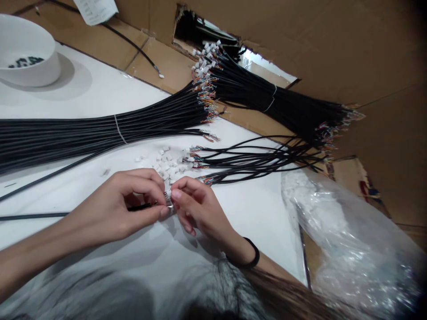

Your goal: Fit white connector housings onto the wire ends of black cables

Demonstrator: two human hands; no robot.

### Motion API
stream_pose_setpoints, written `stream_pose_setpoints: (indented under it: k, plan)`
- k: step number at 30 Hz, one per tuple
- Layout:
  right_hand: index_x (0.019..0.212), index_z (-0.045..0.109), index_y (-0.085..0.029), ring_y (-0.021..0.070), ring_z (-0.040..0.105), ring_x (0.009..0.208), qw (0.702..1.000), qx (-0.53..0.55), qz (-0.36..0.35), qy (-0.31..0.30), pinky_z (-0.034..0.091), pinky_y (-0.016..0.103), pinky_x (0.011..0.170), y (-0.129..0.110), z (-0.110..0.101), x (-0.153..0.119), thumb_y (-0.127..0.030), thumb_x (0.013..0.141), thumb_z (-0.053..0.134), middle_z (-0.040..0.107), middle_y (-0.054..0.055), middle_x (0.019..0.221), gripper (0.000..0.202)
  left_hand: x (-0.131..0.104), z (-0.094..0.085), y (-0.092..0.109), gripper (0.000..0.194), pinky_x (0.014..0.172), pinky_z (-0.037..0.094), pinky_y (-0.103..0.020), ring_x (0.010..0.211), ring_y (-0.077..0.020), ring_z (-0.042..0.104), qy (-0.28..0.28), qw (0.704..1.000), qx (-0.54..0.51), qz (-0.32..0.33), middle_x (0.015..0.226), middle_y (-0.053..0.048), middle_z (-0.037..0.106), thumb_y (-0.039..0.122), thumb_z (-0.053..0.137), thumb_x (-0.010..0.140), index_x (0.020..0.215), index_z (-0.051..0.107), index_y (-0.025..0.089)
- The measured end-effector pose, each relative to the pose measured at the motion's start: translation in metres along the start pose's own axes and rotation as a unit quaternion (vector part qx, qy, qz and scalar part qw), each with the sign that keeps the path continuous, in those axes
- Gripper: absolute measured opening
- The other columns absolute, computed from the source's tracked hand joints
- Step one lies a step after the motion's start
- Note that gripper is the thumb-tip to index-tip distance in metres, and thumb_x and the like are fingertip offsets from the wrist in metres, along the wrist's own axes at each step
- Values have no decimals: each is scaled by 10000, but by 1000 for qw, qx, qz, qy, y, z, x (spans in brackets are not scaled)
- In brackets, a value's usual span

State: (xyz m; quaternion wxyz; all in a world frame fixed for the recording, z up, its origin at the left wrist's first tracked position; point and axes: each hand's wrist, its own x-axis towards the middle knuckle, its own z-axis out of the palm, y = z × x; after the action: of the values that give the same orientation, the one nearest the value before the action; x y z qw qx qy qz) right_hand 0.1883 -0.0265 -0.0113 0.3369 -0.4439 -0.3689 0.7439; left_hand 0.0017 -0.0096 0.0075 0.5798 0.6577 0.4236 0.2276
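My left hand (128, 200) pinches the end of a black cable (142, 207), whose tail runs off to the left under my wrist. Facing it, my right hand (196, 204) has thumb and index finger closed on a small white connector (168, 194) at the cable's wire ends. The two sets of fingertips almost meet, and they partly hide the thin wires. Just beyond my fingers lies a loose pile of white connectors (163, 164). Several black cables with white connectors on their ends (247, 160) lie to the right of that pile.
A tied bundle of black cables (66, 138) stretches across the left, and another tied bundle (267, 98) lies behind on cardboard. At the back left stands a white bowl (30, 73) with small dark pieces. On the right sits a clear plastic bag (347, 235). Hair hangs across the lower edge.
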Motion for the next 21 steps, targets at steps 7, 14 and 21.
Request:
stream_pose_setpoints:
  k: [7, 14, 21]
  plan:
    - [752, 551, -169, 25, 338, 300, 1000, 1, 11, -9, 250, 123, 295, -3, -1, -2, -359, 812, 703, 428, -110, 424, 251, -2, -1, 4, 185, 500, 412, -156, 624, -67, 558, -2, 1000, -8, 0, 895, 0, 587, 257, 602, 822, 671, 678, 184]
    - [707, 557, -152, 10, 267, 314, 996, 64, 50, -31, 189, 122, 312, -7, -5, -1, -305, 806, 695, 375, -110, 412, 228, -4, -1, 5, 228, 491, 395, -178, 731, -108, 589, 61, 994, 87, 38, 1026, -37, 577, 275, 583, 840, 660, 697, 195]
    - [733, 567, -149, 10, 261, 321, 996, 58, 46, -42, 176, 123, 316, -5, -7, -2, -324, 823, 702, 384, -109, 407, 238, -11, 3, 4, 139, 575, 458, -224, 898, -169, 634, 141, 955, 214, 152, 1070, -54, 597, 219, 570, 879, 813, 691, 241]
